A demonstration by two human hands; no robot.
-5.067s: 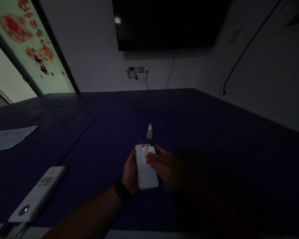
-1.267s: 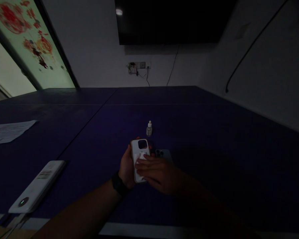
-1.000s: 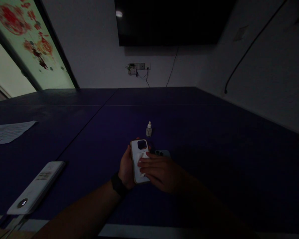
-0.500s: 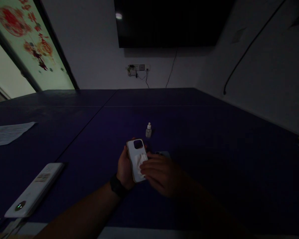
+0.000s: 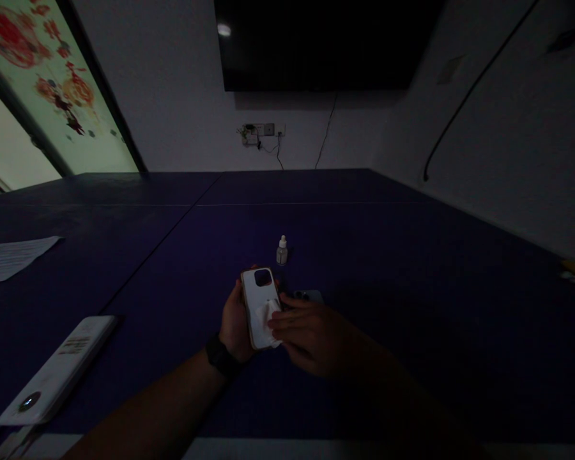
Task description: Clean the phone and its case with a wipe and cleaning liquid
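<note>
A white phone case (image 5: 255, 295) with a brownish rim and a dark camera cutout rests in my left hand (image 5: 234, 322), whose fingers wrap round its edges. My right hand (image 5: 309, 335) presses a crumpled white tissue (image 5: 267, 310) against the lower part of the case's back. Its fingertips lie together on the tissue. Partly hidden behind the right hand, a phone (image 5: 312, 296) lies on the table with its camera lenses showing. Just beyond the case stands a small dropper bottle (image 5: 282, 252) with a white cap, upright.
A white power bank (image 5: 60, 370) with a lit round display and cables lies at the left on the dark blue table (image 5: 172, 275). Printed paper (image 5: 16, 259) lies farther left. Against the far wall hang a TV (image 5: 316, 45) and sockets (image 5: 263, 131).
The whole view has shifted slightly. The tissue under my right fingers has bunched and changed shape on the case. My left hand keeps its hold.
</note>
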